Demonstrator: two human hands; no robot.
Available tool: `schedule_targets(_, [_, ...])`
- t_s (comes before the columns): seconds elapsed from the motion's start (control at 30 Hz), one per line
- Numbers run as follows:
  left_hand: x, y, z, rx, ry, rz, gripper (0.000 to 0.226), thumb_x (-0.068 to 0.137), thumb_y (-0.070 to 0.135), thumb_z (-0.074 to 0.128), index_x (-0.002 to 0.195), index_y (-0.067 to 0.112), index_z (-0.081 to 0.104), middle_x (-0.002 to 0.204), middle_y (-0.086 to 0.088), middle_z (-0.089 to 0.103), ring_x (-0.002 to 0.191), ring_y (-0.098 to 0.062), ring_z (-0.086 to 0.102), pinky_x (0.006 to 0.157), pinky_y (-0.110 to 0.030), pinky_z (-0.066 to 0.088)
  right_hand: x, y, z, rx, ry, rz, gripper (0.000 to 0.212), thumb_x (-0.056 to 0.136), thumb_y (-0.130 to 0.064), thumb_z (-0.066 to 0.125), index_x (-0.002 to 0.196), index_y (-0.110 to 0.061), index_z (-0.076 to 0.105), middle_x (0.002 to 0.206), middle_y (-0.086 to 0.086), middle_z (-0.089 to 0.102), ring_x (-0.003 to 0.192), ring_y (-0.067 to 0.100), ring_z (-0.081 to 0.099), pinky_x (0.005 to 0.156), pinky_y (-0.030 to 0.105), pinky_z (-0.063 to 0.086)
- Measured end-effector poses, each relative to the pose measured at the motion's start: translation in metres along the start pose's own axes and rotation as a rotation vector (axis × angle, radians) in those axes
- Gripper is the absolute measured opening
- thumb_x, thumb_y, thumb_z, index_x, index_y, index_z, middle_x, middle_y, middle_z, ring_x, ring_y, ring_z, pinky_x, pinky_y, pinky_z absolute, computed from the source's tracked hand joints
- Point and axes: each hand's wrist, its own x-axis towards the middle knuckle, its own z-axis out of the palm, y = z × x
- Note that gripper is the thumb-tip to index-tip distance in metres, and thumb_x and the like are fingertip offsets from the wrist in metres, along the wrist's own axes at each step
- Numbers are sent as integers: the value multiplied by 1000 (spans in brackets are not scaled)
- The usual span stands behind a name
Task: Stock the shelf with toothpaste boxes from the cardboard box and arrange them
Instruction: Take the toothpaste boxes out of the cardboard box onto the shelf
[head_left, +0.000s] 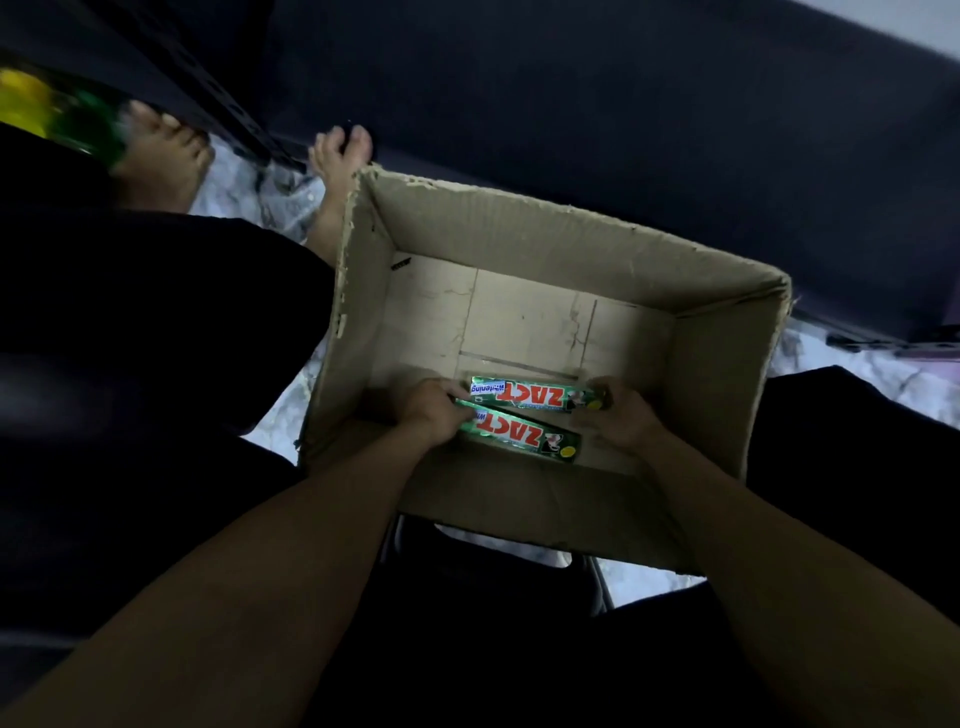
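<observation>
in the cardboard box, by its near wall, lie the far pack and the near pack. the left hand curls on the near pack's left end, and the right hand pinches the far pack's right end. i think they are light, stiff, glossy and easy to dent, so a soft hold at the ends is best.

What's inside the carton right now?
The carton holds two green toothpaste boxes. The left hand grips the near box, the right hand the far box. No others show; the floor under both hands is covered.
</observation>
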Motion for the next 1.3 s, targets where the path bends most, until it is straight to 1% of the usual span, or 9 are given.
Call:
schedule_targets(0.27, [-4, 3, 11, -58, 106, -175, 31, 88, 27, 72, 113, 9, 68, 115, -10, 69, 103, -23, 65, 78, -27, 48, 14, 3, 11, 321, 196, 202, 36, 80, -27, 79, 107, -7, 67, 113, 13, 68, 102, 28, 65, 89, 46, 56])
schedule_targets(0.37, [-3, 5, 11, -136, 97, -246, 28, 85, 23, 75, 108, 8, 67, 110, -9, 69, 101, -23, 65, 78, -28, 50, 11, -4, 8, 503, 222, 242, 31, 75, -15, 82, 97, -11, 61, 109, 13, 66, 89, 25, 67, 70, 35, 61])
schedule_targets(0.47, [-3, 3, 7, -246, 32, -336, 26, 84, 21, 76, 104, 7, 66, 98, -8, 64, 98, -24, 64, 85, -33, 53, 0, -11, -3, 715, 94, 234, 52, 78, 1, 77, 121, -8, 51, 119, 11, 59, 85, 21, 63, 54, 26, 54])
schedule_targets(0.53, [-1, 2, 5, -311, -63, -384, 21, 86, 17, 73, 102, 4, 68, 101, -13, 66, 97, -28, 65, 87, -38, 55, -8, -12, -10, 690, -33, 218, 66, 79, 4, 74, 136, -10, 44, 126, 11, 57, 87, 22, 63, 53, 26, 52])
schedule_targets(0.67, [-3, 8, 2, -383, -170, -457, 16, 90, 7, 61, 74, 7, 59, 75, -10, 61, 61, -18, 56, 54, -27, 50, -24, -17, -15, 501, -183, 127, 49, 80, 2, 73, 124, -11, 56, 112, 13, 65, 86, 24, 66, 55, 26, 51])
schedule_targets(0.83, [-9, 11, 0, -340, -170, -426, 7, 83, 10, 68, 82, 10, 60, 87, -8, 66, 78, -17, 61, 61, -27, 52, -44, -29, -16, 269, -134, -8, 50, 82, 3, 72, 127, -14, 60, 110, 12, 64, 78, 19, 64, 52, 21, 53])
schedule_targets(0.97, [-27, 20, -2, -346, -120, -311, 12, 78, 12, 76, 81, 11, 65, 89, -9, 73, 67, -14, 66, 50, -24, 53, -62, -29, -14, 208, -2, -98, 51, 81, 1, 74, 129, -10, 61, 97, 12, 63, 63, 16, 58, 51, 18, 49])
schedule_targets(1.13, [-49, 33, -8, -137, -69, 81, 43, 62, 16, 90, 98, 22, 68, 107, -3, 70, 91, -22, 69, 80, -37, 60, -91, -35, -27, 123, 159, -198, 46, 79, -6, 78, 123, -14, 66, 86, 11, 64, 56, 17, 54, 44, 17, 42])
schedule_targets(1.3, [-89, 72, -40, 207, 55, 402, 48, 63, 22, 89, 108, 27, 73, 118, 1, 63, 107, -18, 60, 90, -26, 50, -136, -50, -56, -140, 357, -410, 38, 80, -23, 78, 116, -30, 70, 95, -1, 69, 92, 17, 63, 75, 19, 41])
